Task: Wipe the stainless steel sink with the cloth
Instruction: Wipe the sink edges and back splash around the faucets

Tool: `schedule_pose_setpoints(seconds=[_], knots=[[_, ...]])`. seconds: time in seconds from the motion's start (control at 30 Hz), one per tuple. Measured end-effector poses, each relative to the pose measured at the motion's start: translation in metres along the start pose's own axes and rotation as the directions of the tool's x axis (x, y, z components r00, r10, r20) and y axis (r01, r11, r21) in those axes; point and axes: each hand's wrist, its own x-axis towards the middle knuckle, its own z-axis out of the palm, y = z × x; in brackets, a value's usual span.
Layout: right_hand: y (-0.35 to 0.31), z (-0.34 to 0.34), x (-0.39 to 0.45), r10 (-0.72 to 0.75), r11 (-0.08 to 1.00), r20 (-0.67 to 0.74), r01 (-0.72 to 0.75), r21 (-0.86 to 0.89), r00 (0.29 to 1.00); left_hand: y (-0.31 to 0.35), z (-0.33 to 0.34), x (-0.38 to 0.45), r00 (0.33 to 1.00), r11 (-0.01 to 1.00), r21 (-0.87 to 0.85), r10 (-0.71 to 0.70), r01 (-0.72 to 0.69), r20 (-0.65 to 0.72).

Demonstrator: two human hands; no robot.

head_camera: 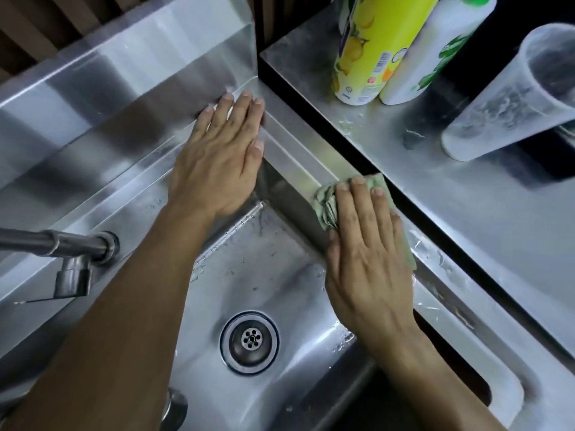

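Green cloth [329, 206] under flat right hand [367, 259] on sink [295, 157] rim — left hand [217, 157] flat, empty; bottle [370, 48] labels unreadable.

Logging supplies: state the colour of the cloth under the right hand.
Pale green cloth, seen best in the head view.

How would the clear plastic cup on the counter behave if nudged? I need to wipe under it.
The clear plastic cup looks thin-walled and empty, so probably light. It already leans, so a push may tip it. The counter beneath looks wet, so it may slide.
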Motion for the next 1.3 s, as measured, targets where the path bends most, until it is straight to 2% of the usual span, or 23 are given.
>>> schedule_pose_setpoints(seconds=[0.2,0.33,0.43,0.53,0.63,0.7,0.8,0.9,0.97,1.07,1.13,1.3], knots=[[-0.031,0.021,0.075,-0.024,0.999,-0.018,0.025,0.025,1.000,0.000,-0.002,0.000,1.000,1.000,0.013,0.023,-0.023,-0.002],[0.003,0.004,-0.007,-0.005,1.000,-0.012,0.005,-0.010,1.000,0.007,-0.007,-0.004,0.999,1.000,0.001,0.031,-0.031,0.025],[0.021,-0.005,-0.045,-0.004,1.000,-0.032,0.004,-0.010,0.999,0.047,-0.011,-0.009,0.983,0.978,-0.106,0.183,-0.179,0.029],[0.013,0.000,-0.020,0.051,0.999,-0.039,-0.051,-0.002,0.998,0.074,-0.001,-0.017,0.955,0.942,-0.165,0.297,-0.293,0.002],[0.007,0.005,0.008,0.117,0.993,-0.047,-0.118,-0.015,0.992,0.066,0.009,-0.018,0.959,0.945,-0.164,0.277,-0.282,-0.058],[0.011,0.005,0.004,0.106,0.993,-0.049,-0.108,-0.035,0.993,0.063,0.012,-0.017,0.961,0.946,-0.171,0.268,-0.276,-0.067],[0.026,-0.005,-0.040,0.070,0.995,-0.012,-0.071,-0.063,0.997,0.069,0.013,-0.017,0.965,0.949,-0.176,0.258,-0.263,-0.053],[0.035,-0.016,-0.078,0.098,0.991,0.018,-0.096,-0.095,0.995,0.069,0.011,-0.018,0.966,0.951,-0.172,0.252,-0.257,-0.050],[0.031,-0.014,-0.060,0.099,0.993,0.020,-0.098,-0.070,0.995,0.069,0.009,-0.016,0.968,0.953,-0.170,0.245,-0.251,-0.056],[0.020,-0.004,-0.005,0.029,0.999,0.000,-0.029,-0.022,1.000,0.070,0.010,-0.017,0.964,0.950,-0.166,0.261,-0.266,-0.054],[0.028,-0.002,0.003,-0.016,0.999,0.003,0.016,-0.033,1.000,0.070,0.011,-0.019,0.963,0.949,-0.160,0.266,-0.271,-0.049],[0.081,-0.034,-0.098,-0.064,0.996,0.069,0.068,-0.060,0.996,0.090,0.001,-0.027,0.976,0.968,-0.139,0.214,-0.209,0.027]])
